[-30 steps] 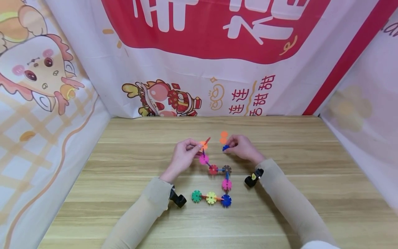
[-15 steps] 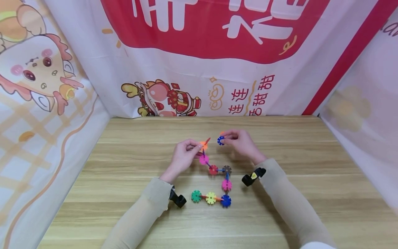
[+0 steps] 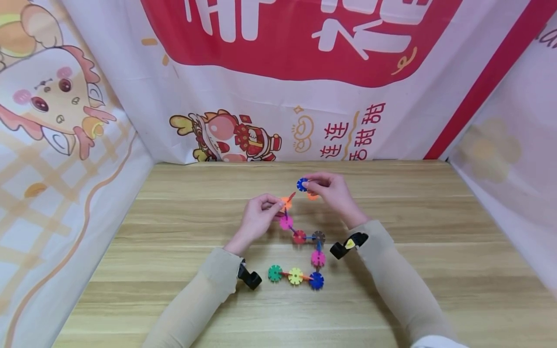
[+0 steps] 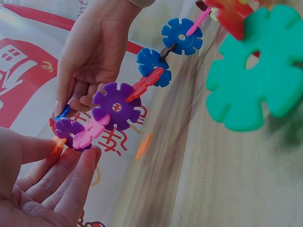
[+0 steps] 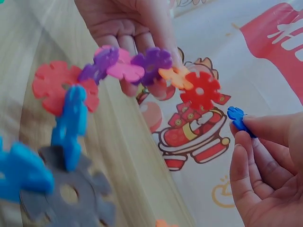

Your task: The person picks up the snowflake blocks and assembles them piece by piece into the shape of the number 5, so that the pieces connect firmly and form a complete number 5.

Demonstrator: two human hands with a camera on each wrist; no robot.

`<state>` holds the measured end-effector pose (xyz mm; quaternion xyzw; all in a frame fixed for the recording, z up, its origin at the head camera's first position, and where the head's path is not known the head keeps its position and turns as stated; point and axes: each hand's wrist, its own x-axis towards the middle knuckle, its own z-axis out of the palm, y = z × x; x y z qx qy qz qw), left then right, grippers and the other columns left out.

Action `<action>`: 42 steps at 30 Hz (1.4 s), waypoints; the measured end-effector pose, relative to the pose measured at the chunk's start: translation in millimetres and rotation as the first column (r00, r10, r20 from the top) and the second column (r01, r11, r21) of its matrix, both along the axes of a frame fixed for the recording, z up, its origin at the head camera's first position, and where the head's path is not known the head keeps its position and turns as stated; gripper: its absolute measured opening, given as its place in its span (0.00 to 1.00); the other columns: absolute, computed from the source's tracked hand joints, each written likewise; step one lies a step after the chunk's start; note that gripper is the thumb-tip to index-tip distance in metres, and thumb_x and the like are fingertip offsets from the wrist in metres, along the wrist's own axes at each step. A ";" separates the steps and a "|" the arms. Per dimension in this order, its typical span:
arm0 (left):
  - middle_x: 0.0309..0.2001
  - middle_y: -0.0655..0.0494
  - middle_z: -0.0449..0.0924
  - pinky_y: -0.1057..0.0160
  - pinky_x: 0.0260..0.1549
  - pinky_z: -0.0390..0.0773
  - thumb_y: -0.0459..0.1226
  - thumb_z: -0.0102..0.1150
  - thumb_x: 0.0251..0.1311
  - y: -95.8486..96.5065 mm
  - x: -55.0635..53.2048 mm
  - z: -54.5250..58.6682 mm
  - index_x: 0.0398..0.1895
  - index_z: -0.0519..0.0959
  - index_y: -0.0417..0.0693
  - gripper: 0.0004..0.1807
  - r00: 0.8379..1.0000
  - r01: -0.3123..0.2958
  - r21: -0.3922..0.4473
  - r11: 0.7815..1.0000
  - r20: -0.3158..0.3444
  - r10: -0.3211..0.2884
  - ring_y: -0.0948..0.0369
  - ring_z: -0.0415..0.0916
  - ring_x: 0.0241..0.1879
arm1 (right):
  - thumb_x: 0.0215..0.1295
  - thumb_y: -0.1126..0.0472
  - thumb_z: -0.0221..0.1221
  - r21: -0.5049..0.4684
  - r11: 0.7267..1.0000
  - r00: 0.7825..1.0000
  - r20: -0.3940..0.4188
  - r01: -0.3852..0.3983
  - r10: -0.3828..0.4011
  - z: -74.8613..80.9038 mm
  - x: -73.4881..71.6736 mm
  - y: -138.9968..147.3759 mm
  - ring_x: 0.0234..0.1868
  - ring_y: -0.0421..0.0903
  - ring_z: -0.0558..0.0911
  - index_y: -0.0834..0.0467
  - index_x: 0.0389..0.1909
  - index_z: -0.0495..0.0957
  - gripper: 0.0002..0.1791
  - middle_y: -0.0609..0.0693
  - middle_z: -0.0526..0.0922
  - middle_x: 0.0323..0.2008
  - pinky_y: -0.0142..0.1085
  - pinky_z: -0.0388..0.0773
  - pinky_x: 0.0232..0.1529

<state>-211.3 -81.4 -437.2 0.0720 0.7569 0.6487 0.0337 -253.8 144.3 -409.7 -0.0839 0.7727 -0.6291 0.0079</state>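
My left hand [image 3: 258,215] pinches an orange notched disc [image 3: 285,203] near the upper end of a chain of interlocking snowflake discs. At that end a red disc [image 5: 200,91] juts out. Between the thumb and fingers of my right hand [image 3: 334,193] is a loose blue snowflake disc [image 3: 301,184], apart from the red one. The chain bends past a pink disc [image 3: 286,222], a red disc [image 3: 299,237], a grey disc [image 3: 318,237] and a dark blue disc [image 3: 316,280]. It ends in a green disc [image 3: 275,273].
Loose orange pieces [image 3: 312,196] lie on the wooden table [image 3: 196,193], partly hidden behind my right hand. A printed white and red cloth [image 3: 261,87] stands at the back, with printed cloths along both sides. Wrist cameras are strapped at both cuffs.
My right hand has moved up and to the left with the blue disc, passing over the loose orange pieces. The left hand and the chain stay nearly still.
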 end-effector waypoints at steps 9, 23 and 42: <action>0.39 0.47 0.85 0.54 0.41 0.86 0.32 0.60 0.71 1.0 -0.3 2.6 0.43 0.81 0.39 0.04 1.000 -0.006 0.011 1.000 0.027 0.005 0.53 0.85 0.36 | 0.70 0.62 0.66 -0.035 0.999 0.999 -0.016 -0.029 0.028 -7.2 -0.4 -7.7 0.42 0.51 0.86 0.62 0.50 0.85 0.12 0.57 0.87 0.44 0.37 0.84 0.43; 0.37 0.50 0.86 0.55 0.40 0.86 0.33 0.61 0.71 4.1 1.6 4.0 0.41 0.82 0.41 0.03 0.999 -0.036 -0.024 0.999 0.004 0.036 0.55 0.85 0.34 | 0.69 0.62 0.66 -0.058 0.998 1.000 0.009 0.007 -0.007 -12.1 6.5 -15.4 0.43 0.50 0.85 0.61 0.50 0.86 0.12 0.54 0.87 0.45 0.38 0.84 0.46; 0.41 0.43 0.83 0.53 0.42 0.85 0.31 0.60 0.71 7.1 5.2 3.9 0.44 0.80 0.36 0.05 0.999 -0.004 0.074 0.997 0.042 0.001 0.52 0.85 0.38 | 0.71 0.65 0.63 -0.065 0.998 0.999 0.029 -0.017 0.019 -15.3 3.2 -11.3 0.46 0.50 0.84 0.61 0.60 0.80 0.18 0.55 0.84 0.50 0.38 0.83 0.49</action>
